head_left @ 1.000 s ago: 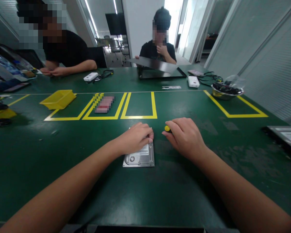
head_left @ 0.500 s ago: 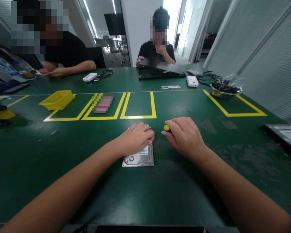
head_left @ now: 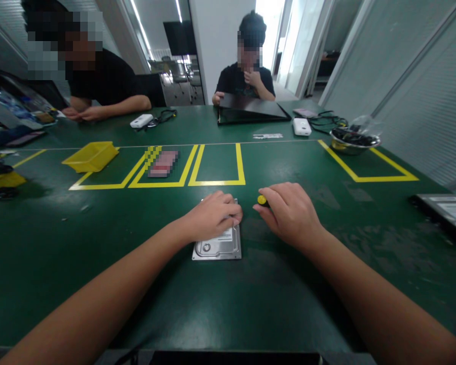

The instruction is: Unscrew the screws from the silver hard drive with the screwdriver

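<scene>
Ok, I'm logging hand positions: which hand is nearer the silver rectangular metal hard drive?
Left. The left hand partly covers the hard drive; the right hand is apart, to its right.

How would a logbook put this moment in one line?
left hand: over silver hard drive, grip unclear | right hand: holding yellow-and-black object beyond drive's right edge | farther: yellow bin, metal bowl
</scene>
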### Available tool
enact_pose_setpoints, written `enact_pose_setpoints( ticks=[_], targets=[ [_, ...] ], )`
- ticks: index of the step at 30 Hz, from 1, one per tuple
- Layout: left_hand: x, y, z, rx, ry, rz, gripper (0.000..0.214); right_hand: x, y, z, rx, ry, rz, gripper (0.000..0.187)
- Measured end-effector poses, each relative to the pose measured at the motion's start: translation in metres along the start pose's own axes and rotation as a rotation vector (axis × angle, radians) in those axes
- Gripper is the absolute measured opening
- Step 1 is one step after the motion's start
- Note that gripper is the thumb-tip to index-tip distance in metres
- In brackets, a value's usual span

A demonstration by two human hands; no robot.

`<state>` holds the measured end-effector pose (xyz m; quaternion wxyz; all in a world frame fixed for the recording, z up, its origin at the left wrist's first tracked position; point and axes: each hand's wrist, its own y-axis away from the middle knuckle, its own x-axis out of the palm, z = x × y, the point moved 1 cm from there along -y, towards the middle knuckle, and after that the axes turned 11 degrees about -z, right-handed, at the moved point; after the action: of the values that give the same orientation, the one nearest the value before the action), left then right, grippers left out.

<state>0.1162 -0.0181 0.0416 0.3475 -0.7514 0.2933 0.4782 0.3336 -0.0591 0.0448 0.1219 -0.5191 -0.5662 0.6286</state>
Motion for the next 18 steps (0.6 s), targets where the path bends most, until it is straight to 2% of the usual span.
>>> enact_pose_setpoints(
  ticks=[18],
  targets=[
    [0.0004,-0.0013,0.0006,-0.007,0.078,0.003,0.015,-0.0007,-0.0003,0.0003,0.004,-0.012,0.001,0.023]
  ],
)
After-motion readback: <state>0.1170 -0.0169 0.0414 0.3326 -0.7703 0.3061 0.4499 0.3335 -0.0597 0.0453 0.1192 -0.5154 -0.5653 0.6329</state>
